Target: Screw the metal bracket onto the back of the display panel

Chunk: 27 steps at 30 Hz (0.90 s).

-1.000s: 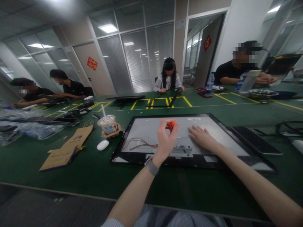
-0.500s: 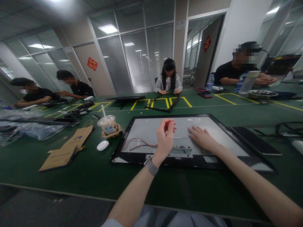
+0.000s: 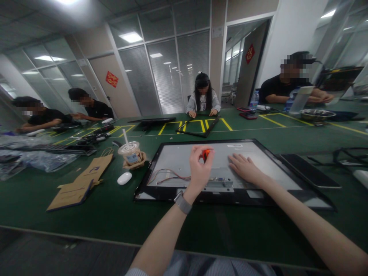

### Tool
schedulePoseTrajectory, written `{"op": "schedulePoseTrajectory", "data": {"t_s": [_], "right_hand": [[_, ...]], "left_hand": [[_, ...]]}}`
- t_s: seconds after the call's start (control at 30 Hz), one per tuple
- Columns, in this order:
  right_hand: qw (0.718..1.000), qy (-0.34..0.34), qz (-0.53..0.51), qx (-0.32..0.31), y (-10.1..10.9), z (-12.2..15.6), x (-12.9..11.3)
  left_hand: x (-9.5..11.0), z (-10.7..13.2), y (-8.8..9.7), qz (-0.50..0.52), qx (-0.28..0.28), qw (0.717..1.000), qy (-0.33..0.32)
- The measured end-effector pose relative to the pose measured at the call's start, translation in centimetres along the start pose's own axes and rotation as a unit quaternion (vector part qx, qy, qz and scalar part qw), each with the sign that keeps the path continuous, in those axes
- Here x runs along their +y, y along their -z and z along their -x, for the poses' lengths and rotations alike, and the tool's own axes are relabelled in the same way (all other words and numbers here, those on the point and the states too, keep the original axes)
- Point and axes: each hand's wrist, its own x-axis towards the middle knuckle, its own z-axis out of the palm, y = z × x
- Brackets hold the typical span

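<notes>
A display panel (image 3: 169, 157) lies back side up on the green table, its grey metal sheet framed in black. Above its middle, my left hand (image 3: 199, 166) has its fingers curled round the red-and-black handle of a screwdriver (image 3: 206, 154); most of the tool is hidden. My right hand (image 3: 246, 168) rests flat on the metal sheet with the fingers stretched out. Just below my left hand, a small circuit board on a metal bracket (image 3: 221, 184) sits near the panel's lower edge. Thin wires (image 3: 169, 171) run from it to the left.
To the left stand an iced drink cup (image 3: 130, 152), a white mouse (image 3: 124, 178) and a flattened paper bag (image 3: 83, 184). A black phone-like slab (image 3: 309, 170) lies on the right. Across the table a co-worker handles a black frame (image 3: 198, 132); other people sit farther off.
The fingers of my left hand have shifted round the screwdriver handle, and more of its red part shows. My right hand stays in place on the panel.
</notes>
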Motion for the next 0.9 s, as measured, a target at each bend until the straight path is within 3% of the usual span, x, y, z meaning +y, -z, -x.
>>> {"op": "schedulePoseTrajectory", "data": {"t_s": [0.2,0.4,0.63,0.9], "right_hand": [[1.0,0.01,0.004,0.002,0.05,-0.04,0.04],[1.0,0.008,0.002,0.007,0.09,0.02,0.03],[1.0,0.001,0.012,-0.008,0.58,0.18,-0.4],[1.0,0.004,0.002,-0.002,0.54,0.21,-0.29]], "left_hand": [[-0.07,-0.04,0.08,0.001,0.041,0.999,0.003],[-0.47,-0.06,-0.03,0.076,0.004,0.996,0.054],[-0.1,-0.07,0.09,-0.003,0.028,1.0,-0.006],[-0.5,-0.1,0.08,0.074,0.01,0.996,0.056]]}}
